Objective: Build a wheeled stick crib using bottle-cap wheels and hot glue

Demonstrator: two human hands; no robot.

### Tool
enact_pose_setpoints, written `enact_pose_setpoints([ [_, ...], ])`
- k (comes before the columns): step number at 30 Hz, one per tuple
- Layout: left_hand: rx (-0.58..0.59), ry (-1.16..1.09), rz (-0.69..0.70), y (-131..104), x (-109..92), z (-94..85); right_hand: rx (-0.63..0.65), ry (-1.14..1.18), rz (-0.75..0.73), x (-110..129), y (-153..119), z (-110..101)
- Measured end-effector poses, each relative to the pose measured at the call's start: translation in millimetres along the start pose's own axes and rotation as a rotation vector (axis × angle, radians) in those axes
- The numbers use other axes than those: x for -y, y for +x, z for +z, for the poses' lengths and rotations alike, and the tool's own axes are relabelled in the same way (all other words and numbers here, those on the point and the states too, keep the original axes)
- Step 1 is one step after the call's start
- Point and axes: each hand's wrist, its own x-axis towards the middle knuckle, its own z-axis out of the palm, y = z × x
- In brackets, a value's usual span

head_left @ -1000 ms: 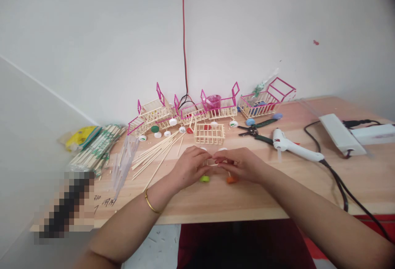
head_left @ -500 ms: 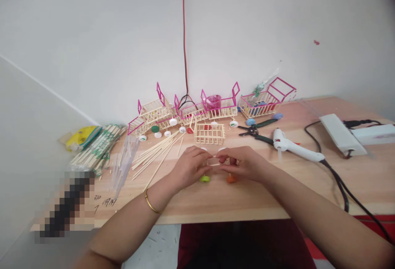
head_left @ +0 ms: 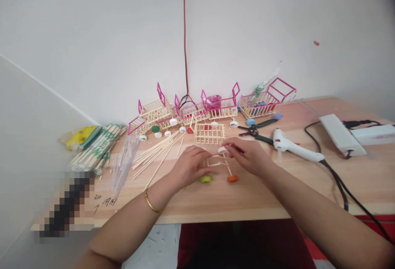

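A small wooden-stick frame (head_left: pixel 214 163) with bottle-cap wheels lies in front of me. Its near wheels are a lime-green cap (head_left: pixel 205 179) and an orange cap (head_left: pixel 232 179). My left hand (head_left: pixel 190 167) curls around the frame's left side, thumb and fingers closed on it; its far left wheel is mostly hidden. My right hand (head_left: pixel 247 154) pinches the white cap (head_left: pixel 222 150) at the far right end of the axle stick. Just beyond stands a slatted stick basket (head_left: pixel 209 133).
Several stick carts with pink trim (head_left: pixel 222 112) line the wall. Loose sticks (head_left: pixel 156 156), clear glue sticks (head_left: pixel 125 162) and bagged sticks (head_left: pixel 98 145) lie left. Pliers (head_left: pixel 253 131), a white glue gun (head_left: pixel 298 149) with its cable and a white power strip (head_left: pixel 343 134) lie right.
My right hand has moved from the frame's right side up to the white cap, uncovering the right axle and orange cap. The left hand stays nearly in place.
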Motion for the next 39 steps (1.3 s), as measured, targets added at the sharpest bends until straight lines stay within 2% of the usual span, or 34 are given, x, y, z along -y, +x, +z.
enact_pose_setpoints([
  [4,-0.020,-0.008,-0.031,-1,3,0.4,-0.017,0.007,0.017,-2,1,1],
  [7,-0.092,-0.042,-0.078,-2,3,-1.1,-0.011,0.025,0.009,-2,1,0],
  [11,-0.242,-0.086,-0.147,-1,-1,-6.1,0.090,0.054,-0.051,0,2,1],
  [13,-0.270,-0.097,-0.191,0,-2,-8.0,0.155,0.056,-0.071,1,2,2],
  [17,-0.245,-0.145,-0.203,0,0,-6.6,0.219,0.060,-0.083,0,0,5],
  [23,-0.065,-0.127,-0.106,-2,5,0.1,0.229,0.066,-0.088,3,0,6],
  [27,0.003,-0.111,-0.088,-3,5,0.0,0.235,0.060,-0.102,8,2,6],
  [33,0.052,-0.080,-0.081,-1,2,-0.9,0.233,0.067,-0.086,9,2,7],
  [39,0.029,-0.074,-0.064,0,0,-0.7,0.228,0.089,-0.086,8,2,7],
])
